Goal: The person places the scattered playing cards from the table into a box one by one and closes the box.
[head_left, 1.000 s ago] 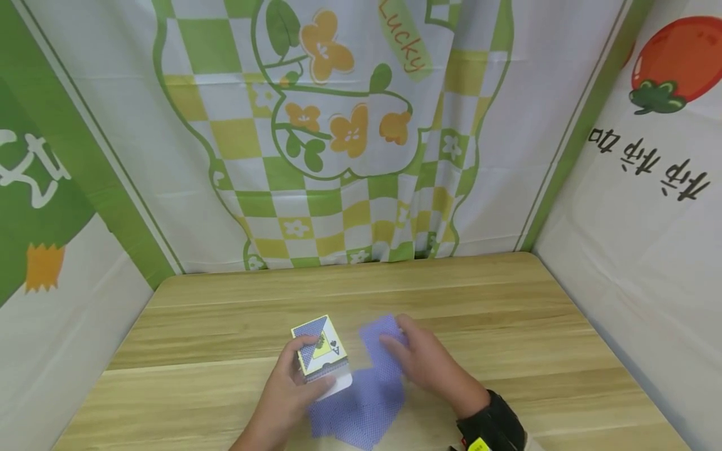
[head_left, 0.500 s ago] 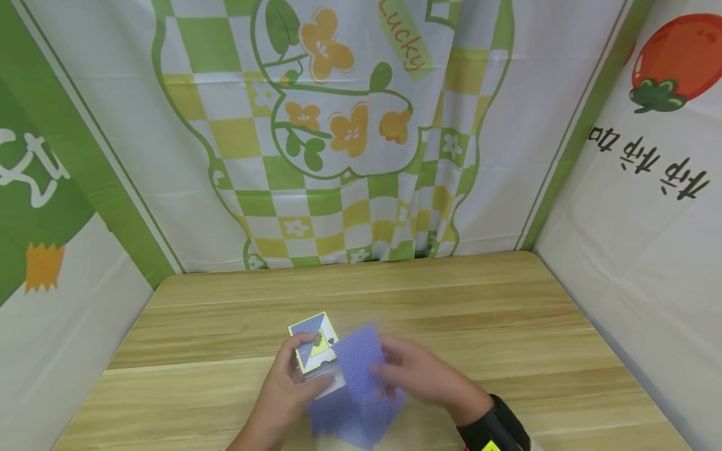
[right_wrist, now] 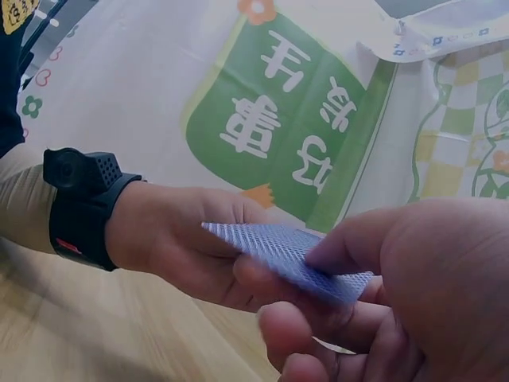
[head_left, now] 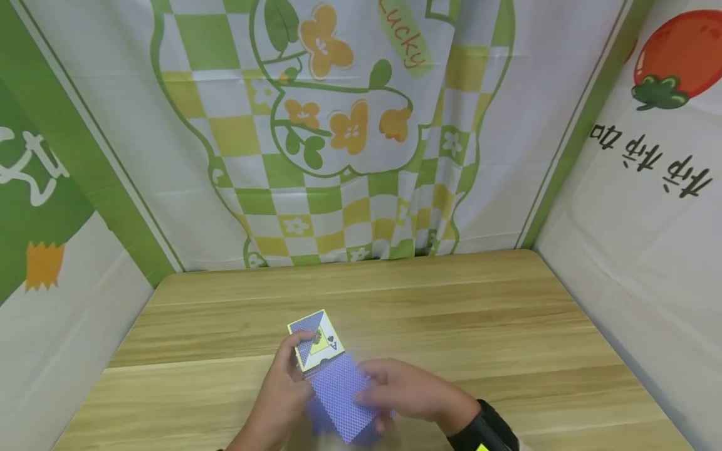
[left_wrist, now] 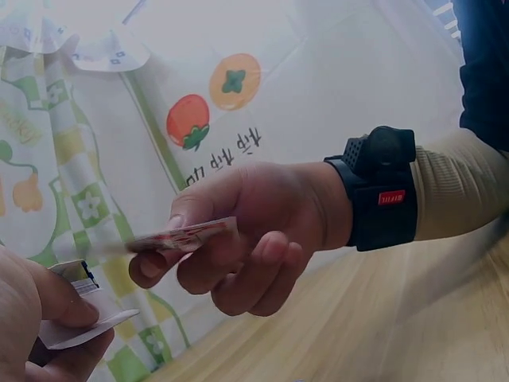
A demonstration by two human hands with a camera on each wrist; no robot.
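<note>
My left hand (head_left: 282, 388) grips a playing card box (head_left: 320, 341), which shows an ace of spades print and a blue patterned panel. Its open end faces down toward me, and a white flap (left_wrist: 91, 328) sticks out in the left wrist view. Between thumb and fingers, my right hand (head_left: 412, 389) pinches a blue-backed playing card (head_left: 343, 394) close to the box's open end. Red print shows on the card's underside in the left wrist view. Below lie several more blue-backed cards (head_left: 320, 418), mostly hidden by the held card and the hands.
A wooden table (head_left: 479, 326) spreads under both hands. Behind it hangs a green and yellow checkered curtain (head_left: 350, 207), with printed white cloth walls (head_left: 637, 238) on either side. Black straps with cameras (right_wrist: 87, 203) wrap the wrists.
My right hand has drawn the card from the table on the right, leftward and toward me, to the box's open end. The left hand and box have barely shifted.
</note>
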